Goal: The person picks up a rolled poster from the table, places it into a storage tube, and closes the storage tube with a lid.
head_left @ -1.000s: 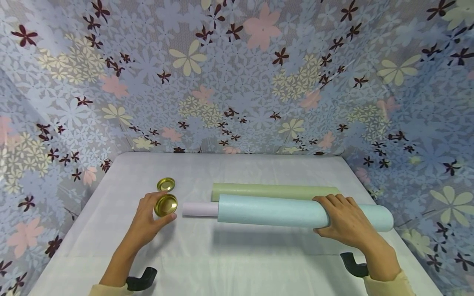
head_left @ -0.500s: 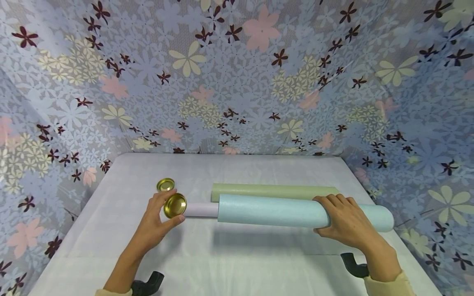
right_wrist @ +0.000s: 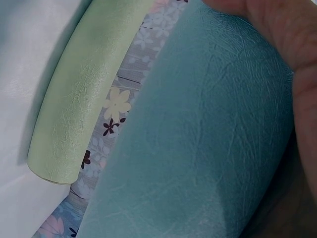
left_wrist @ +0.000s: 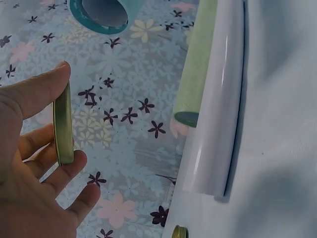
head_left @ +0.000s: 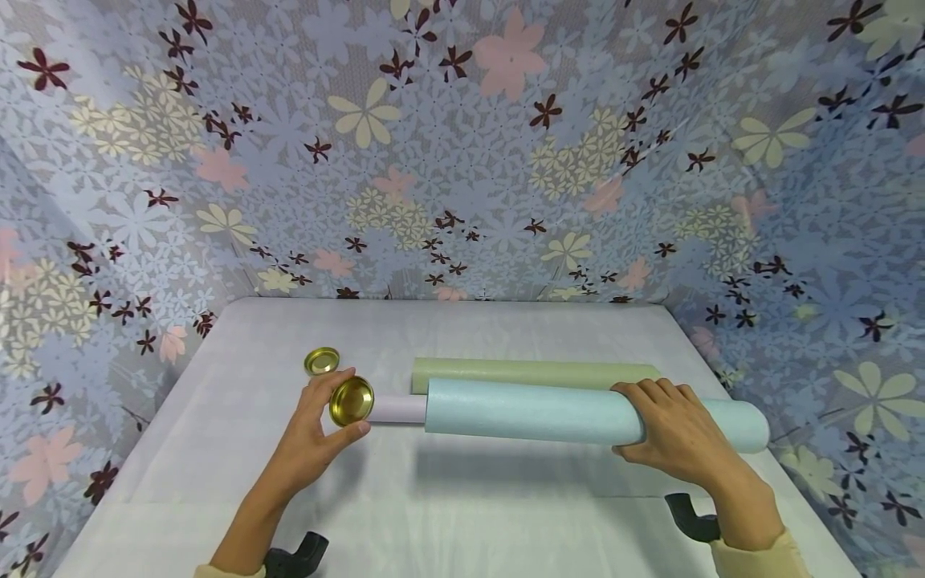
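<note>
My left hand pinches a shallow gold metal lid by its rim, thumb below and fingers above in the head view. In the left wrist view the lid is seen edge-on. My right hand grips a light blue tube near its right part, holding it level above the table. The tube's hollow left end faces the lid, with a gap between them. The inside of the right hand's grip is mostly hidden.
On the white table a second gold lid lies behind my left hand. A pale green tube and a pale lilac roll lie behind the blue tube, partly covered by it. Flowered cloth surrounds the table's back and sides.
My left hand has moved to the right with the gold lid, closer to the blue tube's open end. The right hand and blue tube have stayed in place.
</note>
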`<state>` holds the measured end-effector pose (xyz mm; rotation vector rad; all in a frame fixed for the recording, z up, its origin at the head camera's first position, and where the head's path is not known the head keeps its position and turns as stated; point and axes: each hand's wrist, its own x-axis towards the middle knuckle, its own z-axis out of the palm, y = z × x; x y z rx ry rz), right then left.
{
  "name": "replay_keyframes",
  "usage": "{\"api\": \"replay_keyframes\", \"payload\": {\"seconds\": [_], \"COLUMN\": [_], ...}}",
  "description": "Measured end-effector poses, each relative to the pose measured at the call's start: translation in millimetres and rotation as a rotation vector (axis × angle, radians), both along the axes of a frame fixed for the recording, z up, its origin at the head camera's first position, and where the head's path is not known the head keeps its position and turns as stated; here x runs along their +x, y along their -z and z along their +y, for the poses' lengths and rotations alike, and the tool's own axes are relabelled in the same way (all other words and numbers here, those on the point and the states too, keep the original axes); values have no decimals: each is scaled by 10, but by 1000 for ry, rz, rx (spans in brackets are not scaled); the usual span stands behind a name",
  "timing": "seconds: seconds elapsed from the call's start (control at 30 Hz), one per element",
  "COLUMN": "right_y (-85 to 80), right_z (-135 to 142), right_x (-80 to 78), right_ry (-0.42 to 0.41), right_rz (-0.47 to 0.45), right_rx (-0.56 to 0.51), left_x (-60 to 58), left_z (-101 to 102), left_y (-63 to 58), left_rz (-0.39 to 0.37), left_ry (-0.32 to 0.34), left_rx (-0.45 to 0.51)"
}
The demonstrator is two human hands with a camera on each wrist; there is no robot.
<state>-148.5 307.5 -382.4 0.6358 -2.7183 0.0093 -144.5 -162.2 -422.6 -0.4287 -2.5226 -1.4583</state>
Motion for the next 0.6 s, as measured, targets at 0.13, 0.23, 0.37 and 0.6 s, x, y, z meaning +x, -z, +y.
{"api": "replay_keyframes", "payload": {"seconds": [0.13,0.23,0.37,0.6], "right_y": [6,7,5,-1], "right_z": [3,4,2,-11], "right_x": [-2,-3,-2,-7], "right_ry": [-1,-3,-2,8], "right_rz": [2,3,1,-19], "right_rx": [-1,-3,-3,-10], "left_x": [6,7,14,27], "left_z": [32,61,109,205], "left_y": [4,11,14,3], "left_rz": [3,1,-8,-27], "left_ry": [19,29,49,104], "left_rx": [40,60,78,129]}}
